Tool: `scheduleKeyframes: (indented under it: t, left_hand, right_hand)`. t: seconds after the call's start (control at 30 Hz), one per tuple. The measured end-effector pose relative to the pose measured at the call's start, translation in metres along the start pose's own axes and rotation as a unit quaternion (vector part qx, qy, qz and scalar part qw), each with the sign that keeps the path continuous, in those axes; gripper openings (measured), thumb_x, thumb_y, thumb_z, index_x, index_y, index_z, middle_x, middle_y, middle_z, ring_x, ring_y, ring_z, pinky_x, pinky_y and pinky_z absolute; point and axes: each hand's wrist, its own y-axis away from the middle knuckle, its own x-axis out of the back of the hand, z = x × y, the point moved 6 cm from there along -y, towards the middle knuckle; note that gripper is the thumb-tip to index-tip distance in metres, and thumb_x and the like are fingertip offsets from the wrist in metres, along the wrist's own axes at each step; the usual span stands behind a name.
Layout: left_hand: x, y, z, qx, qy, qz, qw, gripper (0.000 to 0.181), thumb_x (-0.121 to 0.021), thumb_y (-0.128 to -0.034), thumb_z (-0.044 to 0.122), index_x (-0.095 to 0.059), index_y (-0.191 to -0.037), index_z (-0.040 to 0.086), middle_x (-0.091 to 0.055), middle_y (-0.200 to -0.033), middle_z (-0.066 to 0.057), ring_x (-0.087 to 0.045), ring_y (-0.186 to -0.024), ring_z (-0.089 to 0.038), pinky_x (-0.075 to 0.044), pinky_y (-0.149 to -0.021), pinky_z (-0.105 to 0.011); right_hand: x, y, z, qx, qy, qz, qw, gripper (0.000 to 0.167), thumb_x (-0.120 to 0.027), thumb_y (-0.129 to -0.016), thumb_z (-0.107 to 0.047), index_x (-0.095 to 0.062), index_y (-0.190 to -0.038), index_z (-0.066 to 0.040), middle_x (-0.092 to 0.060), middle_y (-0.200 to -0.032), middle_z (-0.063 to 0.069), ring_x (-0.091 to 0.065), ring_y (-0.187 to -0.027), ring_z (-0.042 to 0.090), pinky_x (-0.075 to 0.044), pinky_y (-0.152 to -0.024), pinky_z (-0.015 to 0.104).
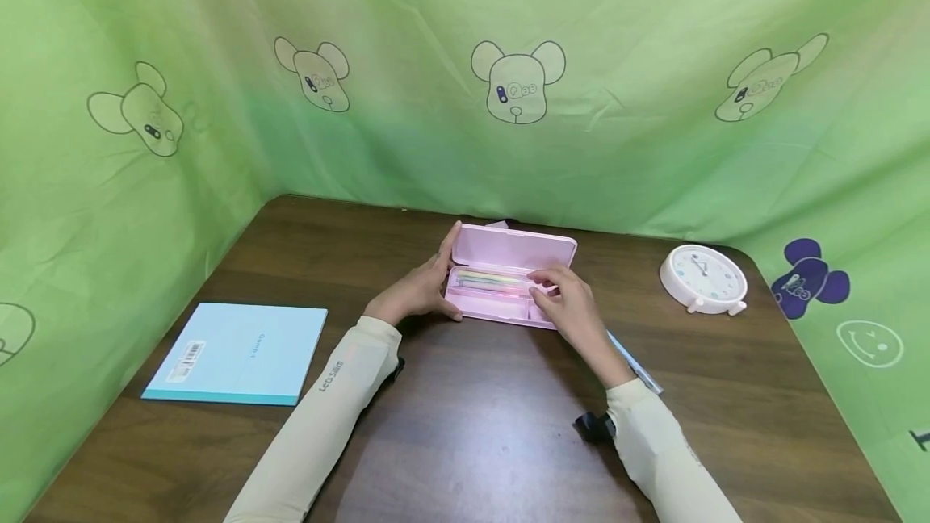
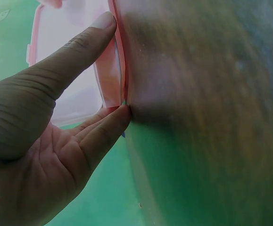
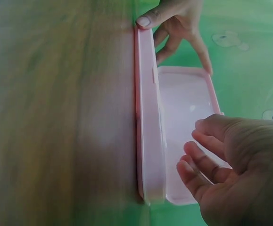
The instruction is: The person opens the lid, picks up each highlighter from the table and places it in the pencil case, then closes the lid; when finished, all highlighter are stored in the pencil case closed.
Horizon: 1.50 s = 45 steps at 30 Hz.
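Observation:
A pink pencil case [image 1: 494, 315] lies with its lid [image 1: 514, 246] raised near the back of the table. Several slim pastel pens [image 1: 488, 281] fill its rear compartment; the front compartment shows bare pink plastic. At the case's left end, my left hand [image 1: 417, 289] holds it, thumb at the front corner and fingers spread behind toward the lid. My right hand [image 1: 574, 305] hovers over the right end with fingers loosely bent. In the right wrist view, nothing shows between the fingers of that hand [image 3: 235, 165].
A light blue notebook [image 1: 236, 353] lies at the left. A round white alarm clock [image 1: 703, 277] rests on its back at the right. Partly hidden by the right forearm is a thin blue strip-like item [image 1: 634, 360]. Green printed cloth [image 1: 407, 152] hangs around the table.

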Motion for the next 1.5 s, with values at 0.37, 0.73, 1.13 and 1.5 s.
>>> scheduleKeyframes:
  t: [0.37, 0.73, 1.13, 1.5]
  left_hand:
    - [0.010, 0.011, 0.029, 0.007, -0.007, -0.010, 0.9999, 0.166, -0.107, -0.0699, 0.024, 0.027, -0.169, 0.037, -0.017, -0.177, -0.025, -0.035, -0.156, -0.040, -0.036, -0.123, -0.053]
    - [0.024, 0.035, 0.075, 0.014, -0.013, -0.015, 0.9997, 0.153, -0.100, -0.0793, 0.011, 0.023, -0.170, 0.021, -0.026, -0.170, -0.033, -0.042, -0.150, -0.044, -0.036, -0.123, -0.055]
    - [0.022, 0.030, 0.065, -0.011, -0.009, -0.009, 0.9999, 0.159, -0.103, -0.0759, 0.018, 0.024, -0.170, 0.027, -0.046, -0.151, -0.033, -0.053, -0.134, -0.039, -0.045, -0.113, -0.052]
    - [0.024, 0.035, 0.080, 0.000, -0.014, -0.014, 0.9998, 0.155, -0.101, -0.0776, 0.010, 0.023, -0.170, 0.019, -0.045, -0.153, -0.034, -0.051, -0.137, -0.040, -0.041, -0.116, -0.057]
  right_hand:
    - [0.050, 0.049, 0.021, -0.021, 0.055, 0.019, 0.9981, 0.020, -0.079, -0.095, 0.003, -0.080, -0.114, 0.001, -0.073, -0.105, 0.012, -0.070, -0.089, 0.027, -0.057, -0.081, 0.037]
    - [0.101, 0.102, 0.049, -0.036, 0.104, 0.013, 0.9939, 0.023, -0.085, -0.089, 0.003, -0.079, -0.111, 0.003, -0.074, -0.097, 0.006, -0.063, -0.080, 0.008, -0.049, -0.070, 0.017]
    - [0.125, 0.136, 0.065, -0.067, 0.089, 0.003, 0.9937, 0.022, -0.084, -0.088, 0.005, -0.079, -0.109, 0.005, -0.075, -0.095, 0.008, -0.059, -0.079, -0.008, -0.048, -0.070, 0.008]
    - [0.116, 0.141, 0.074, -0.089, 0.048, -0.028, 0.9945, 0.024, -0.084, -0.087, 0.008, -0.077, -0.110, 0.009, -0.074, -0.095, 0.009, -0.060, -0.079, -0.007, -0.052, -0.068, 0.012]
